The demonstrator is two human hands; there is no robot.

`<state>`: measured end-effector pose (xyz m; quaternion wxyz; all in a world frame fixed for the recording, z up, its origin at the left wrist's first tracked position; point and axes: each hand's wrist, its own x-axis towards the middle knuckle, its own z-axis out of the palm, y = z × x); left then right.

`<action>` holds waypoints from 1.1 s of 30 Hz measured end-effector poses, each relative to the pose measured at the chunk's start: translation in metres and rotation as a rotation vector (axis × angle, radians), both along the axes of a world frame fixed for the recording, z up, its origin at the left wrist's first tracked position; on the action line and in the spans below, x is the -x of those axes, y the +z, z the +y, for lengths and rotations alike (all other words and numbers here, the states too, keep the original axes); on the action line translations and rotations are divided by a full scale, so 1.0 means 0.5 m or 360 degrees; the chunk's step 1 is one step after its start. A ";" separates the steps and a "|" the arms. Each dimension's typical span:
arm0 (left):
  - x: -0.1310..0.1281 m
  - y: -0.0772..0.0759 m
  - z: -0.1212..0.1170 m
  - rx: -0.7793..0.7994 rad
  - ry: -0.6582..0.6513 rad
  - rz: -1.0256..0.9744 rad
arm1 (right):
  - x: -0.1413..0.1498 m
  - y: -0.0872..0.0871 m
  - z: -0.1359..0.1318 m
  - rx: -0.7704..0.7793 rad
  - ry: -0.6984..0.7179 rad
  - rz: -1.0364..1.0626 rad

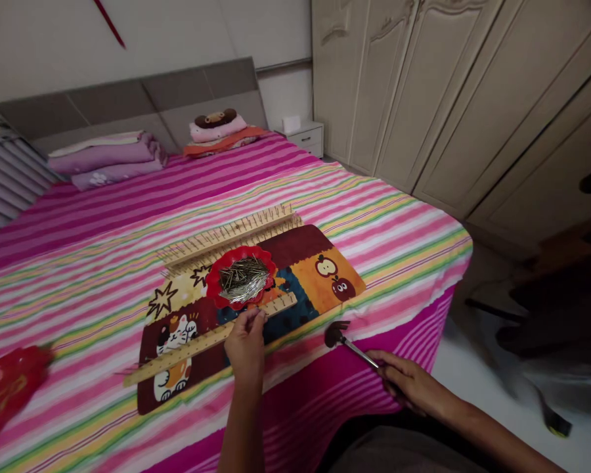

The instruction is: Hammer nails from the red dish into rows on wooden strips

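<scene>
My right hand (411,381) is wrapped round the grip of a claw hammer (357,349), which has a dark head and a silver shaft. The head hovers near the bed's front edge, right of a wooden strip (197,344). Over that strip my left hand (246,341) is closed in a pinch; anything between its fingertips is too small to make out. Nails stick out of the strip in a row. Just behind it, a red scalloped bowl (215,297) holds many loose nails (243,279). Underneath lies a cartoon-printed mat (295,322).
Behind the bowl lie more wooden strips (226,240) bristling with nails. A red object (12,387) sits at the left on the striped bedspread (398,256). Folded bedding (111,157) rests near the headboard (187,89); wardrobes (404,85) line the right.
</scene>
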<state>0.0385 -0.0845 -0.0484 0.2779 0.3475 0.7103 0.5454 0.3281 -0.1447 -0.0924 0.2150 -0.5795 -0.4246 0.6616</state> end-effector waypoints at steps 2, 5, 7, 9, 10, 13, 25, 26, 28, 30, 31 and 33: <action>-0.002 -0.012 0.002 0.0005 0.0023 0.0051 | -0.002 -0.003 0.001 0.0027 0.0005 -0.0005; -0.003 -0.023 0.005 0.0048 0.0016 0.0091 | -0.002 -0.001 0.002 0.0054 0.0001 -0.0015; -0.003 -0.028 0.005 0.0080 0.0007 0.0114 | 0.000 0.002 0.002 0.0061 0.0008 -0.0020; -0.003 -0.030 0.003 0.0098 0.0002 0.0188 | 0.001 0.003 0.002 0.0039 0.0009 -0.0022; -0.003 -0.030 0.002 0.0098 -0.0006 0.0250 | 0.001 0.003 0.001 0.0012 0.0011 -0.0015; -0.003 -0.029 -0.002 0.0057 -0.0052 0.0496 | 0.004 0.011 -0.005 -0.0133 0.0048 0.0001; -0.006 -0.042 -0.004 -0.0161 -0.0096 0.0762 | 0.142 0.209 0.070 -0.1081 0.0472 -0.0010; -0.006 -0.043 -0.004 -0.0164 -0.0091 0.0755 | 0.154 0.215 0.081 -0.1154 0.0496 -0.0030; -0.005 -0.046 -0.005 -0.0164 -0.0089 0.0735 | 0.171 0.219 0.097 -0.1229 0.0564 -0.0092; -0.004 -0.049 -0.006 -0.0160 -0.0100 0.0720 | 0.178 0.219 0.105 -0.1222 0.0638 -0.0143; -0.003 -0.050 -0.006 -0.0159 -0.0106 0.0717 | 0.178 0.218 0.105 -0.1212 0.0654 -0.0159; -0.003 -0.052 -0.005 -0.0166 -0.0114 0.0715 | 0.168 0.216 0.099 -0.1191 0.0638 -0.0167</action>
